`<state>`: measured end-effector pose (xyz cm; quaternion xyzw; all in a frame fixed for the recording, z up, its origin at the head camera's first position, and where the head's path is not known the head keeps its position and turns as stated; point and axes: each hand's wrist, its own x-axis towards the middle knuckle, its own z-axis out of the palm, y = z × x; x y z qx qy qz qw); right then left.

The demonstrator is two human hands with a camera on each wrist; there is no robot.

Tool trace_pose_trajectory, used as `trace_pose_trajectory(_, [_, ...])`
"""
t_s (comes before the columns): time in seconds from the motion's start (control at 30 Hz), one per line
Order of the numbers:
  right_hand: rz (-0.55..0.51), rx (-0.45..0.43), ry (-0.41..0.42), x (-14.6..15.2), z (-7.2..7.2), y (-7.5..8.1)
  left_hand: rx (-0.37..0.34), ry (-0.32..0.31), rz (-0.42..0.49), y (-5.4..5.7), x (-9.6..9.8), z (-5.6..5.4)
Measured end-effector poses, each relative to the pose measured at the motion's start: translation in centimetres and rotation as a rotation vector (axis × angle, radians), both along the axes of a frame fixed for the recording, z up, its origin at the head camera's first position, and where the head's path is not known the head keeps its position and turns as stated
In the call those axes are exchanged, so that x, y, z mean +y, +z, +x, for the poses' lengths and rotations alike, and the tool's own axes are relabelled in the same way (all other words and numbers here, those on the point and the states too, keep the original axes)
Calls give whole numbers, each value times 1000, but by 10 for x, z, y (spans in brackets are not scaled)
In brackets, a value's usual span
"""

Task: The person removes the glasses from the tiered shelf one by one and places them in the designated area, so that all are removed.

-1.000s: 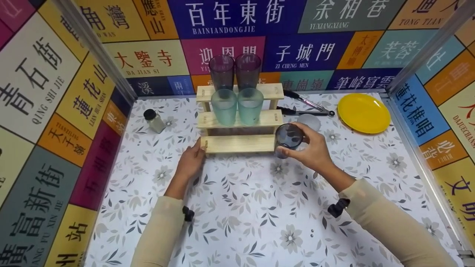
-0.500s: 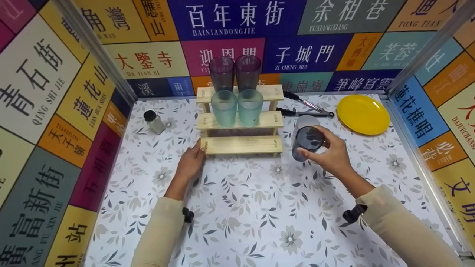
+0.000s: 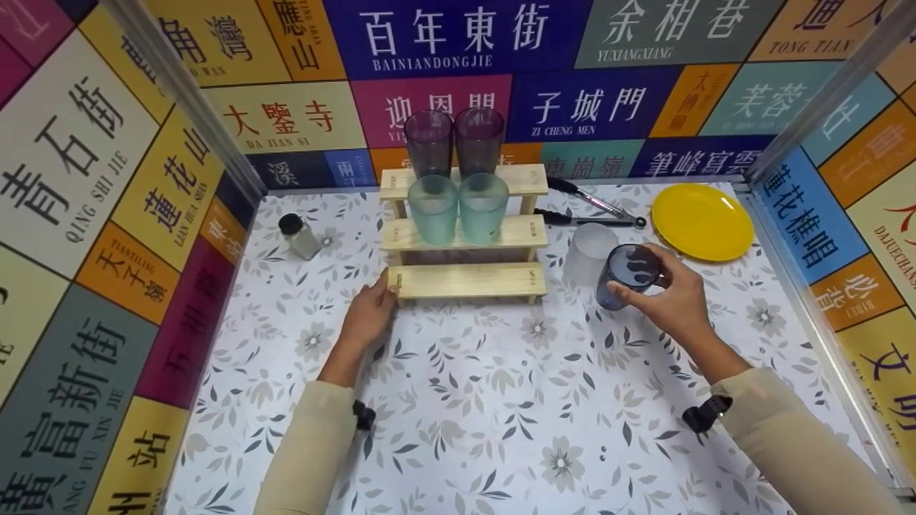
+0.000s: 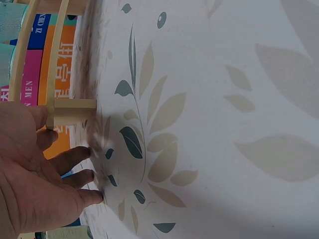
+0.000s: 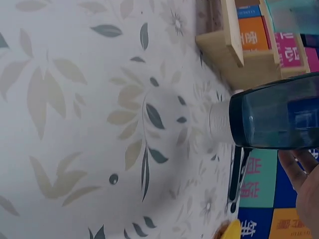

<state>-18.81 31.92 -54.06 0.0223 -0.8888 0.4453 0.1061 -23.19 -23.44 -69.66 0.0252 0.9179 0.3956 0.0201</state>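
A three-step wooden rack (image 3: 469, 280) stands mid-table. My left hand (image 3: 368, 311) grips the left end of its lowest step; in the left wrist view, the thumb and a finger sit around the board end (image 4: 51, 117) while the other fingers spread near the tablecloth. To the rack's right, my right hand (image 3: 676, 293) holds a blue-grey drinking glass (image 3: 621, 286) by its side, fingers behind and thumb in front. In the right wrist view this glass (image 5: 274, 117) overlaps a frosted clear cup (image 3: 590, 250). Two teal glasses (image 3: 458, 211) occupy the middle step, two purple glasses (image 3: 454, 143) the top one.
Metal tongs (image 3: 594, 204) with black parts lie behind the frosted cup. A yellow plate (image 3: 703, 222) rests at the back right. At the back left stands a small black-capped bottle (image 3: 299, 236). Printed panels (image 3: 458, 36) enclose the back and sides.
My right hand has carried the blue-grey glass rightward, away from the lowest step's right end, uncovering that end and more of the frosted cup. My left hand has stayed at the rack.
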Motion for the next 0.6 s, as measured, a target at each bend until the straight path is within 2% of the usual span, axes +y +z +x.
trace_pose_trajectory(0.13, [21, -28, -41, 11, -7, -5, -26, 3, 23, 9, 2, 6])
trace_pose_trajectory(0.27, [28, -103, -85, 22, -16, -7, -36, 14, 46, 15, 5, 8])
trace_pose_trajectory(0.3, [22, -123, -93, 24, -18, -8, -26, 9, 48, 23, 7, 12])
trace_pose_trajectory(0.5, [-31, -215, -110, 34, -38, -14, 2, 8, 36, 19, 7, 10])
trace_pose_trajectory(0.53, [-41, -228, -108, 35, -42, -15, -3, 17, 29, 9, 5, 5])
trace_pose_trajectory(0.6, [-58, -252, -104, 36, -48, -16, -6, 17, 26, 5, 3, 4])
